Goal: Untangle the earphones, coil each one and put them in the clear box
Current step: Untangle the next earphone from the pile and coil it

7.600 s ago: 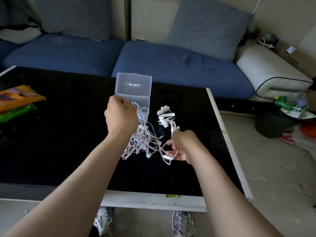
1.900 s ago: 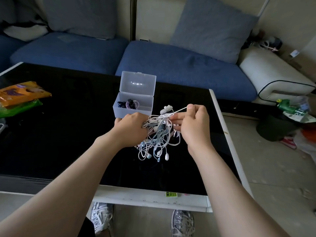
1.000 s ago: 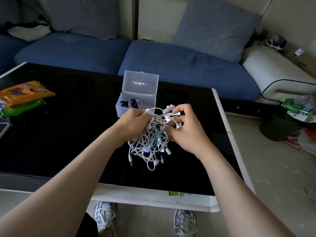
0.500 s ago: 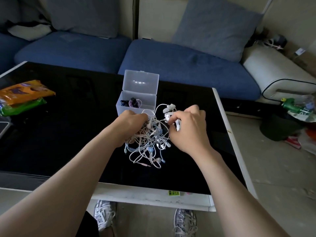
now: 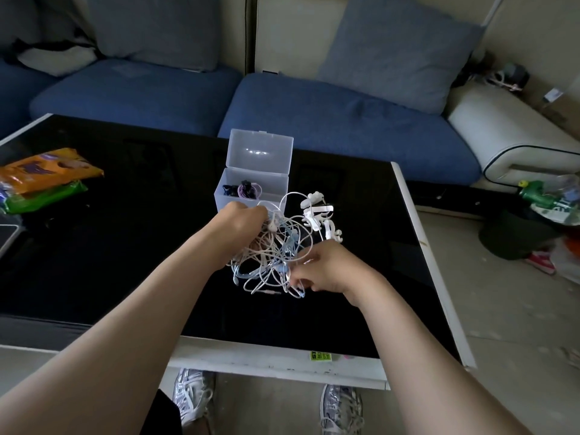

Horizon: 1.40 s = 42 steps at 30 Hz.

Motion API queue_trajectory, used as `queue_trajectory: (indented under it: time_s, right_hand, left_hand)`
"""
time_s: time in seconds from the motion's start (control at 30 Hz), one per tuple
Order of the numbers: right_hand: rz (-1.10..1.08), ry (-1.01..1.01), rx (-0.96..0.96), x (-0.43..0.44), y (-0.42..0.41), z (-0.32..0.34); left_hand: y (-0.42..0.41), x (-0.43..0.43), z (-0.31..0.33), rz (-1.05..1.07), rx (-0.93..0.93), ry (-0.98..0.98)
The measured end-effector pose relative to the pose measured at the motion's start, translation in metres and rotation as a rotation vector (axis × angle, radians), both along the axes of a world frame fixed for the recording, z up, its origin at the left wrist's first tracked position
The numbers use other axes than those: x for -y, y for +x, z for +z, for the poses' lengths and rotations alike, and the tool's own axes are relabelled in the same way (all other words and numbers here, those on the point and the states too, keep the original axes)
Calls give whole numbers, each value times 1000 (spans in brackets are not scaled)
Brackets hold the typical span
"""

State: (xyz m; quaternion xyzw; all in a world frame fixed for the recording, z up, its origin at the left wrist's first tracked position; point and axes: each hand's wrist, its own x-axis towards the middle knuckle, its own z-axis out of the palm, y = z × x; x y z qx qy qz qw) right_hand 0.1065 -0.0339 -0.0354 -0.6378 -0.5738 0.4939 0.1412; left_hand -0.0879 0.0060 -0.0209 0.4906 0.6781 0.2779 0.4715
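White tangled earphones [image 5: 270, 255], untangling underway: left hand [image 5: 241, 221] grips them, right hand [image 5: 326, 268] pinches one cord [image 5: 287, 279] that next needs teasing free.

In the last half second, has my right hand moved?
Yes. The right hand has drawn back toward the person, away from the clear box, and now pinches the near side of the earphones.

- Earphone tangle [image 5: 270, 256]: white, pink and pale-blue cords, knotted in a loose heap just in front of the box.
- Clear box [image 5: 276, 184]: open, lid upright, dark and purple coiled earphones [image 5: 243, 189] inside.
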Motion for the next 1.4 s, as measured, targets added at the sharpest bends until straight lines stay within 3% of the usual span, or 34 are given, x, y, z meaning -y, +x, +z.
queue_trajectory:
  time_s: [0.27, 0.5, 0.63, 0.73, 0.87, 0.93, 1.03, 1.2, 1.3, 1.4]
  right_hand:
    - [-179, -5, -378, -11, -6, 3]
    - [-350, 56, -474, -16, -3, 7]
    - [-455, -8, -615, -17, -4, 16]
    - [-432, 10, -593, -17, -3, 17]
    - [-402, 43, -633, -16, -3, 17]
    - [-376, 59, -646, -14, -2, 17]
    - [-319, 99, -618, -12, -2, 17]
    - [-259, 155, -550, -11, -4, 17]
    - [-242, 185, -491, -12, -2, 14]
    - [-274, 205, -456, -13, 0, 11]
  left_hand:
    - [-1, 1, 0, -6, -115, 44]
    - [-3, 5, 2, -115, -248, 178]
    - [-4, 6, 0, -173, -276, 235]
    - [-4, 5, -1, -158, -275, 273]
    - [-6, 4, -1, 65, -227, 247]
    - [-10, 5, 1, 92, -345, 250]
    - [-7, 8, 10, -75, -418, 304]
    - [5, 13, 20, -259, -214, 450]
    - [6, 10, 15, -371, -189, 466]
    - [5, 8, 11, -339, -196, 455]
